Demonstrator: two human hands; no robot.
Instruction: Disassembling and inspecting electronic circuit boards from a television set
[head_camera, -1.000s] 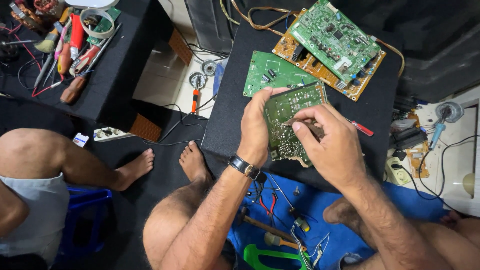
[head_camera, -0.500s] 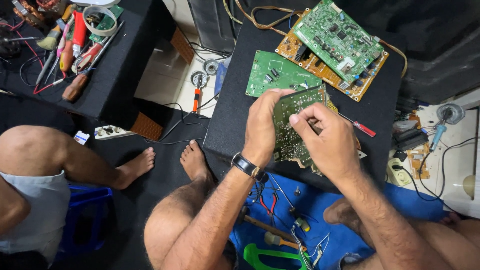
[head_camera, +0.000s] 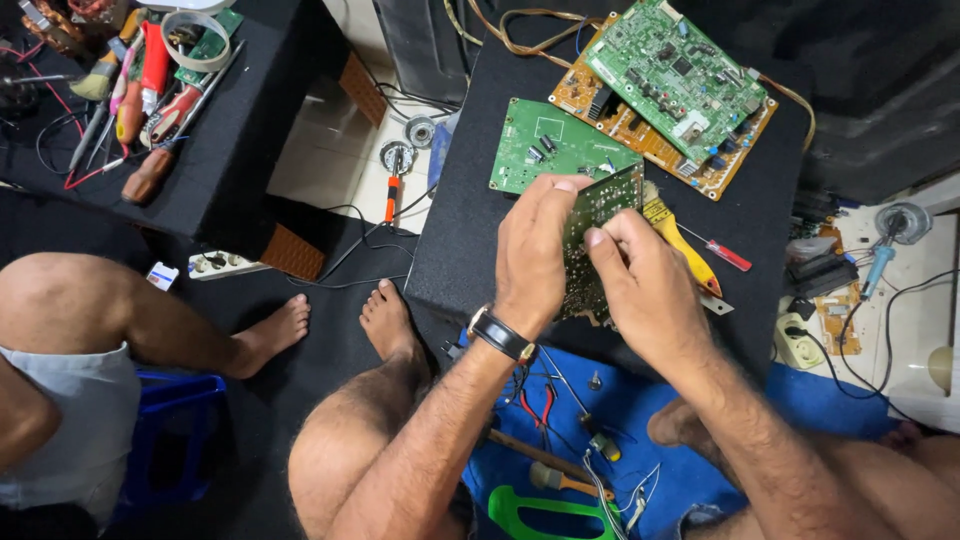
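1. Four circuit boards in view: one held board (head_camera: 592, 240), one green board (head_camera: 545, 145) flat on the black worktop (head_camera: 460, 230), and two stacked at 1 o'clock, a green one (head_camera: 675, 70) over an orange one (head_camera: 650, 135)
2. The left hand (head_camera: 535, 250) grips the held board's left edge; the right hand (head_camera: 645, 285) closes on its right side, thumb on the face; the board stands tilted above the worktop's middle
3. A yellow-handled brush (head_camera: 680, 245) lies just right of the hands, a red-handled screwdriver (head_camera: 725, 252) beside it
4. A second worktop (head_camera: 215, 170) at 10 o'clock carries several hand tools
5. A blue cloth (head_camera: 640, 420) at 6 o'clock holds pliers and small tools
6. Another person's bare legs (head_camera: 150, 315) sit at 9 o'clock
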